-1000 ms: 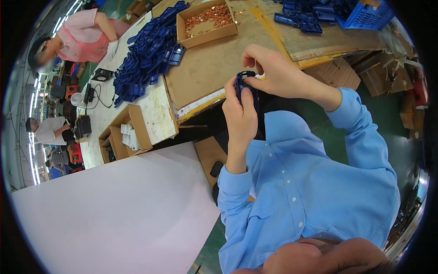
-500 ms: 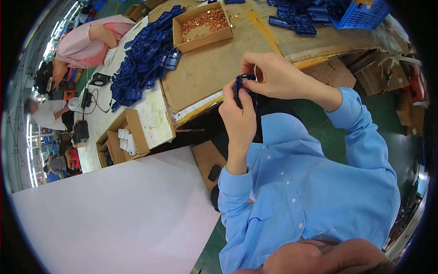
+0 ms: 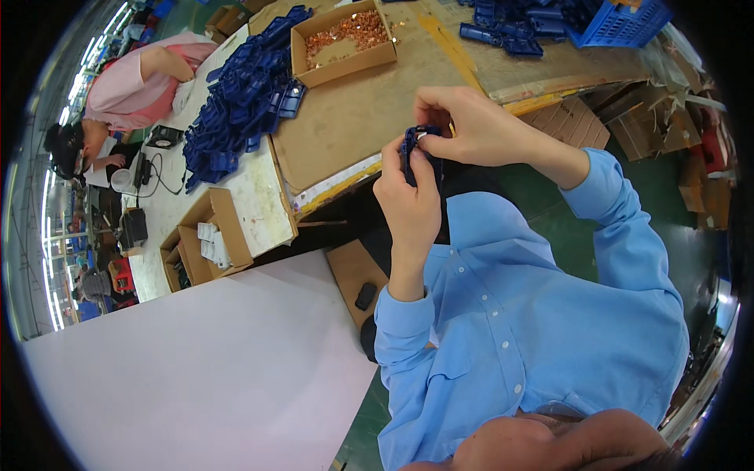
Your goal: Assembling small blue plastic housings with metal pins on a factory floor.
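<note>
A dark blue plastic housing (image 3: 408,151) is held upright just off the table's front edge. My left hand (image 3: 410,196) grips it from below, thumb and fingers closed on its sides. My right hand (image 3: 475,129) is closed in a pinch at the housing's top end, its thumb and fingertips touching there. A small pale, shiny spot shows by those fingertips; whether it is a metal piece or a fingernail I cannot make out. Ahead, an open cardboard box (image 3: 345,69) contains many small copper-coloured metal pieces, beside a heap of similar blue plastic parts (image 3: 243,98).
More blue parts (image 3: 503,31) lie by a blue plastic crate (image 3: 624,25) at the far right. Left stands a cardboard box with white pieces (image 3: 236,220). A large white board (image 3: 212,369) fills the lower left. A co-worker in pink (image 3: 126,86) sits across the table.
Both hands stay at almost the same place on the housing, with the right fingertips shifted slightly at its top. The surrounding scene has slid a little left in the view.
</note>
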{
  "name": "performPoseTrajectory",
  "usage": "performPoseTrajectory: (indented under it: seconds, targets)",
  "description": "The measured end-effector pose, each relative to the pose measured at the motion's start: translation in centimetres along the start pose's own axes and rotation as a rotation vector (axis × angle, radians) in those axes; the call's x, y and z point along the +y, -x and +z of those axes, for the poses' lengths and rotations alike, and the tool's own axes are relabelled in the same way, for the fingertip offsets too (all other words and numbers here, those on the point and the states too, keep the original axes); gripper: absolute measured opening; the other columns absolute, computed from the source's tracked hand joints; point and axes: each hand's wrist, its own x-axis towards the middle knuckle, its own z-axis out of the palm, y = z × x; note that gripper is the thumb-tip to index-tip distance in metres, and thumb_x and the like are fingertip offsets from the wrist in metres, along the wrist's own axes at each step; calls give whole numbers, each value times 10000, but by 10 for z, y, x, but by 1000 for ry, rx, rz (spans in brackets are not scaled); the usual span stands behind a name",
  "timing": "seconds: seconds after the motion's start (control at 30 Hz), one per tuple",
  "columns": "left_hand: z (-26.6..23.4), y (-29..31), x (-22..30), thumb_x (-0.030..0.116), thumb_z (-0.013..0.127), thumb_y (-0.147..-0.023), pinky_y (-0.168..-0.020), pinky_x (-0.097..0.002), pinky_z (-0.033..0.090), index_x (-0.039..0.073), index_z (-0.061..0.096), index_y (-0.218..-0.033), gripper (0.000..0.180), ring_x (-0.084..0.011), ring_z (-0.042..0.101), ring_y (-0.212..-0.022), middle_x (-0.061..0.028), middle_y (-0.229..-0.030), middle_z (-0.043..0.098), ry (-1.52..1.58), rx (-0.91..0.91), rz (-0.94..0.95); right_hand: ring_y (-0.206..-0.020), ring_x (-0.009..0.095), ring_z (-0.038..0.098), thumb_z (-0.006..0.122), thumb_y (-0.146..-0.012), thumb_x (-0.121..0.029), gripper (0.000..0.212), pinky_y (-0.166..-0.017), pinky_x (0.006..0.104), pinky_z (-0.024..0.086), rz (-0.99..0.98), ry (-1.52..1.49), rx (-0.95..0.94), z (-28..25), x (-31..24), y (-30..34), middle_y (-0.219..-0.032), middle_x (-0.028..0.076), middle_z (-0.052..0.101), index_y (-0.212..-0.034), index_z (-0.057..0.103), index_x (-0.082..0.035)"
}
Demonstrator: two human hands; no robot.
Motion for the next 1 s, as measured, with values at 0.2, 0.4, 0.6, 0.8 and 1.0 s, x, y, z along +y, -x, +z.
performPoseTrajectory:
  seconds: [0.2,0.4,0.6,0.8,1.0]
  targets:
    - [-2,1,-2,106,523,-960,-628,-291,492,-32,584,-1085,196,-168,647,-682,-129,-779,669,-12,-22,3,-607,99,454,654,-792,-78,175,-536,263,380,99,-100,-102,-1,6,-5,-661,27,498,-819,496,-8]
    - [-4,3,-2,101,517,-957,-601,-271,490,-30,592,-1086,198,-135,636,-647,-119,-758,667,-14,-36,29,-626,103,433,656,-775,-73,185,-551,269,376,46,-25,-106,3,8,-4,-665,27,477,-800,480,-18]
    - [-5,6,5,92,510,-953,-589,-278,493,-35,593,-1087,202,-144,642,-636,-116,-734,659,-8,-42,-28,-620,128,454,672,-783,-94,206,-548,285,378,74,-113,-112,4,9,1,-667,49,487,-802,483,-15]
    - [-4,12,0,94,499,-953,-565,-278,491,-48,590,-1084,213,-147,636,-604,-114,-717,652,11,-43,22,-614,138,469,675,-782,-99,207,-541,297,380,49,-52,-111,2,1,6,-665,67,511,-789,487,-12]
    - [-2,15,4,84,501,-948,-565,-273,488,-52,599,-1075,210,-135,628,-605,-103,-706,643,39,-68,-2,-625,163,479,665,-766,-91,211,-543,318,383,43,33,-92,0,-2,10,-667,78,510,-780,469,-15]
